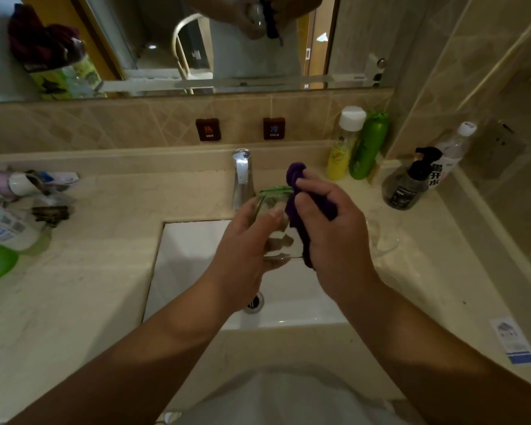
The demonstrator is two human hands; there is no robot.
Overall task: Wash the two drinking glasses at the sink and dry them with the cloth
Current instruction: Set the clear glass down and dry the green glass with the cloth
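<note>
Left hand gripping glass over sink, right hand clutching purple cloth against it

Second glass behind right wrist

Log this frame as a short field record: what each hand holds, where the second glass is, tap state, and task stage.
left hand: grips a clear drinking glass over the sink
right hand: presses a purple cloth against that glass
second glass: on the counter, right of the sink, apart from both hands
tap: no water visible
stage: drying the held glass
</note>
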